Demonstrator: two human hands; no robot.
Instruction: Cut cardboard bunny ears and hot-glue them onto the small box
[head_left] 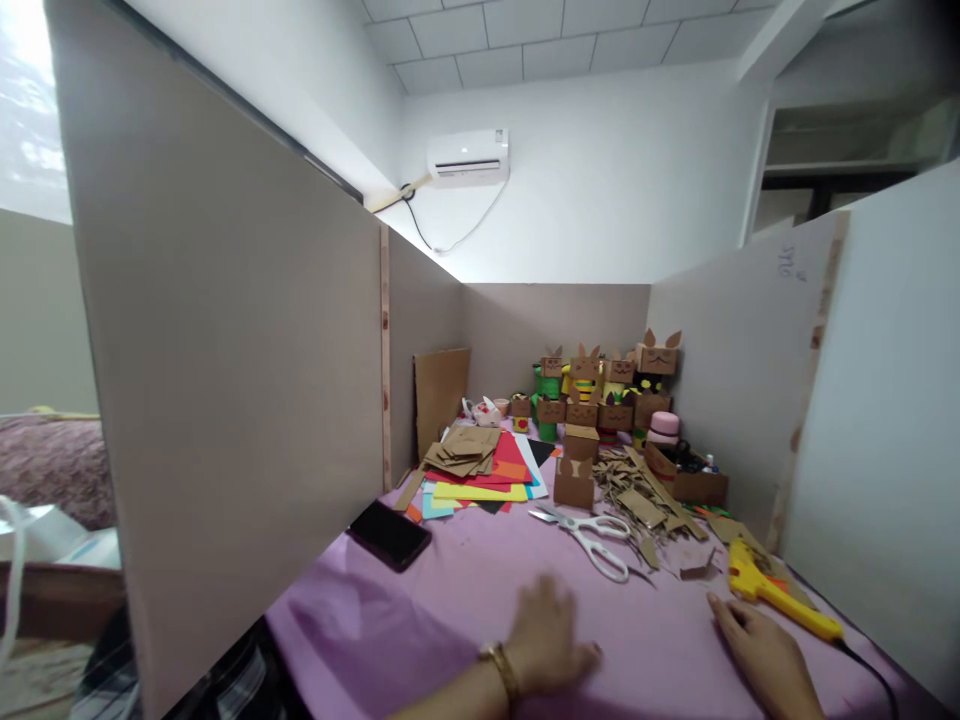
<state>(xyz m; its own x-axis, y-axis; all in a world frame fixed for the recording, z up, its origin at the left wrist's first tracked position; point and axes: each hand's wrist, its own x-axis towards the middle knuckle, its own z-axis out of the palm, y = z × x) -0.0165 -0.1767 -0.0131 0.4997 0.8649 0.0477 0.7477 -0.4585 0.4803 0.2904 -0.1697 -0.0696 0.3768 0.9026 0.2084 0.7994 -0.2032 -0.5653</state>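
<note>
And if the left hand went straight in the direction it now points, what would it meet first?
Probably the white-handled scissors, lying open on the purple tablecloth ahead of the left hand. The hand is blurred, so its exact heading and height are uncertain.

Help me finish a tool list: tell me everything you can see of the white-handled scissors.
The scissors have two white loop handles, plastic by the look, and grey, metallic-looking blades. They lie on the purple table covering, slightly open, blades pointing left in the picture and handles to the right. They sit beyond the left hand, near the cardboard scraps; whether any scrap touches the handles is unclear. Neither hand touches them. Any marking is too small to read.
</note>
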